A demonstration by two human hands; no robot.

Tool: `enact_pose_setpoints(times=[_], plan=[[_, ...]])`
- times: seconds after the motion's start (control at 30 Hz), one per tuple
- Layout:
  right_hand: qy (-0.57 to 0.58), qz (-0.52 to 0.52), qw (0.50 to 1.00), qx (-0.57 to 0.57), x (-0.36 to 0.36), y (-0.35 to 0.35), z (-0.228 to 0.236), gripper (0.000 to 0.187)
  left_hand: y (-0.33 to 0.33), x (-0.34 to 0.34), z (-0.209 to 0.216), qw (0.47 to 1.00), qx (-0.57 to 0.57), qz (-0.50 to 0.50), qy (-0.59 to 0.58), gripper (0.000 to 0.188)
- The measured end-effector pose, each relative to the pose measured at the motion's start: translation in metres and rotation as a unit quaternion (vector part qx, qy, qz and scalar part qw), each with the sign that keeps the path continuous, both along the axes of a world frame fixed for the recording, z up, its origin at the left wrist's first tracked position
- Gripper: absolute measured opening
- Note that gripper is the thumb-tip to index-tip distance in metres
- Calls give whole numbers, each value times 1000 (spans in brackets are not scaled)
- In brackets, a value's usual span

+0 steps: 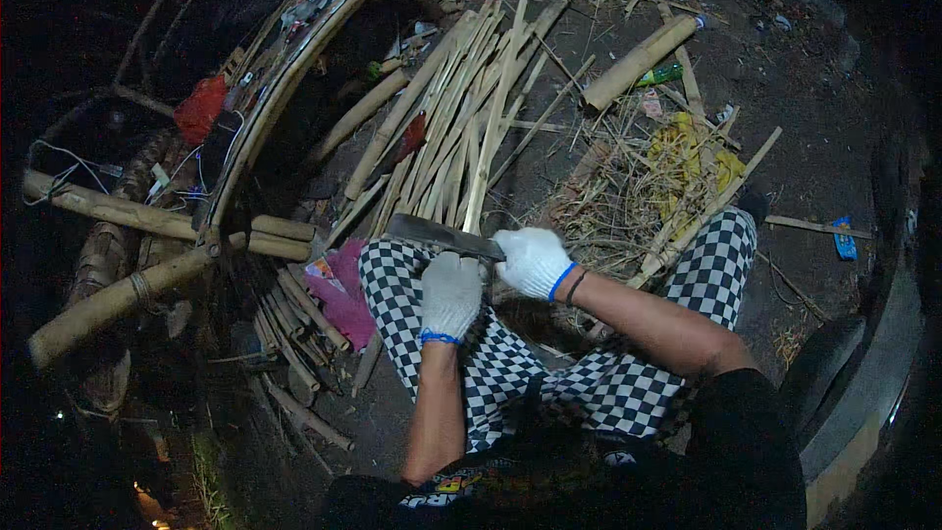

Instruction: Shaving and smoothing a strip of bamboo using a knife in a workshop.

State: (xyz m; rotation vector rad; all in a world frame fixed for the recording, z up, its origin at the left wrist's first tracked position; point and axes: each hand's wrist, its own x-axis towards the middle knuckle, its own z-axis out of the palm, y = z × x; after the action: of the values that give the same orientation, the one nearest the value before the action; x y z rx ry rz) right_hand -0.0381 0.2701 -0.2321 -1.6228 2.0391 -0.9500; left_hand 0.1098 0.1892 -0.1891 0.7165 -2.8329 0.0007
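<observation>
My right hand, in a white knit glove with a blue cuff, is closed around the handle of a machete. Its broad dark blade points left, just beyond my other hand. My left hand, gloved alike, is closed at the near end of a pale bamboo strip. That strip runs away from me over a pile of similar split strips. Where the strip meets the blade and my left fingers, the contact is partly hidden. Both hands are above my checkered trouser leg.
A bamboo bench frame stands at left, with a red bag and cables on it. Short bamboo pieces lie beside a magenta cloth. Shavings, a yellow bag, a thick bamboo pole and a green bottle lie ahead right.
</observation>
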Motion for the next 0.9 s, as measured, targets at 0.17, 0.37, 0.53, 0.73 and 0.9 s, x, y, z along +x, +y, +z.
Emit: enact_pose_setpoints(times=[0.17,0.37,0.53,0.73,0.9], plan=[[-19,25,999,20,9,0,8,23,-3,-1,-11,959,219,175,27,18],[9,14,999,-48,3,-8,-6,20,-13,4,-23,1000,-16,-8,22,19],[19,23,999,-21,4,-13,-3,22,-12,7,-21,999,40,-1,24,20],[25,6,1000,-10,4,-19,-5,19,-10,0,-13,968,230,77,72,20],[2,17,1000,11,4,-25,0,15,-18,7,-7,968,239,31,72,25]])
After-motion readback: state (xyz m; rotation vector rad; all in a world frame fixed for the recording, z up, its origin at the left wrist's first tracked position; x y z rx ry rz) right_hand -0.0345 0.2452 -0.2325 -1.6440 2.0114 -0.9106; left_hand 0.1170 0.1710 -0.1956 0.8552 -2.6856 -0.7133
